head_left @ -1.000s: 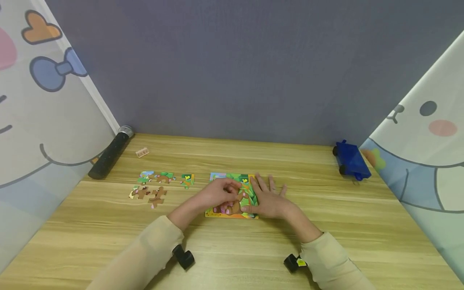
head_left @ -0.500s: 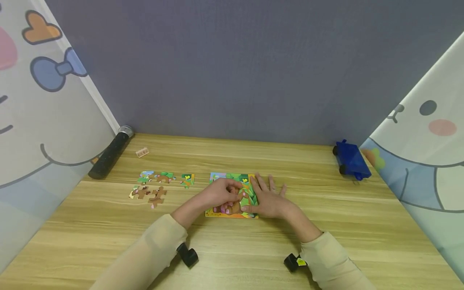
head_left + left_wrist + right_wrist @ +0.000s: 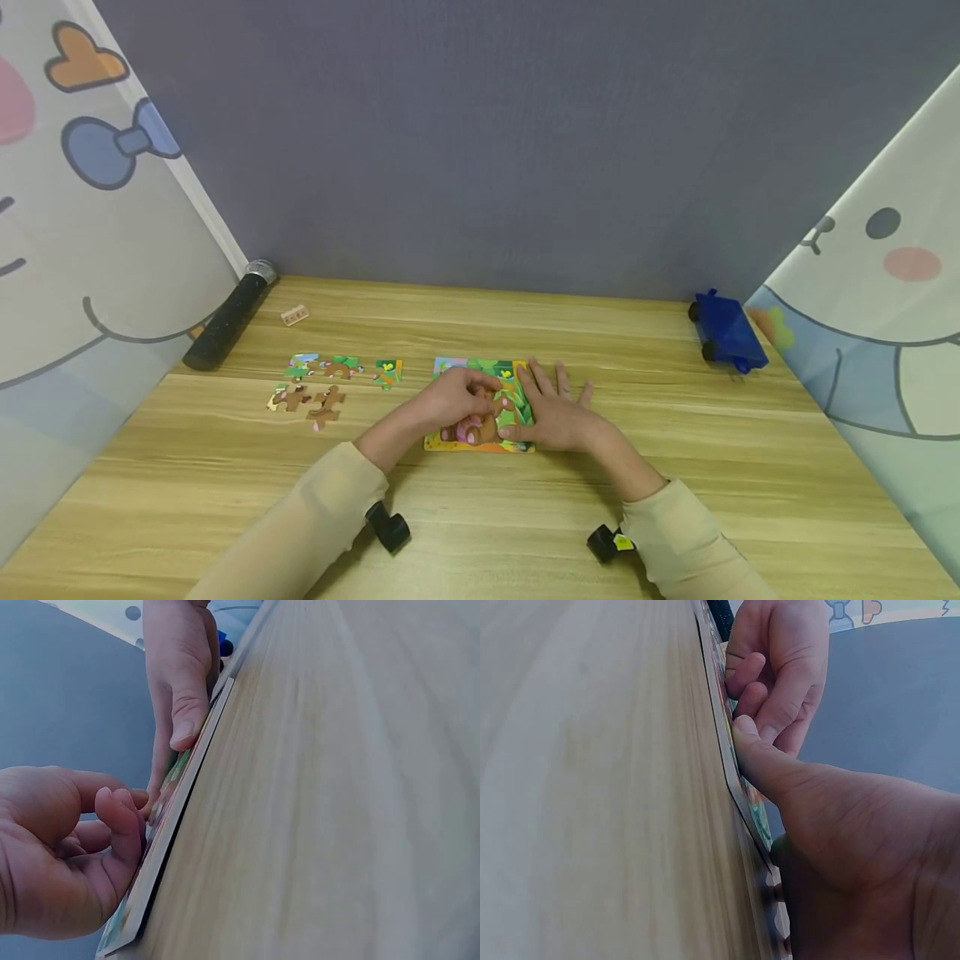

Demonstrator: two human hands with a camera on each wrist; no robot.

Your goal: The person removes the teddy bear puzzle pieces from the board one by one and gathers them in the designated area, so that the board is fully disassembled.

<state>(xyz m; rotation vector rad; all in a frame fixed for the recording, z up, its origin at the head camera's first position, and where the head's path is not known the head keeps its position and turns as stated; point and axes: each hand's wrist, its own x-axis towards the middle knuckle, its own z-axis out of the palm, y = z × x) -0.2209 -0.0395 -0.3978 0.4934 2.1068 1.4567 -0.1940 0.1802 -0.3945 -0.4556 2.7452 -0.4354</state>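
Note:
A bright jigsaw puzzle board (image 3: pixel 521 442) with a brown bear picture lies flat on the table in the head view. My left hand (image 3: pixel 453 398) reaches over its upper middle, fingers curled and thumb close to the fingertips, pinching at a brown puzzle piece (image 3: pixel 483 395) that they mostly cover. On the board's right edge rests my right hand (image 3: pixel 557 418), fingers spread and thumb lying across the picture. The left wrist view shows the curled left fingers (image 3: pixel 120 825) low against the thin board (image 3: pixel 169 825); the right thumb (image 3: pixel 754 742) presses its border in the right wrist view.
Several loose puzzle pieces (image 3: pixel 327 406) lie left of the board, one corner piece (image 3: pixel 387 372) nearest it. A small beige block (image 3: pixel 295 315) and a black microphone (image 3: pixel 228 321) are at the far left. A blue toy cart (image 3: pixel 729 332) stands far right, before the grey partition (image 3: pixel 480 150).
The left forearm has shifted slightly right and the left fingers have moved a little over the board. The right hand and the loose pieces have stayed put.

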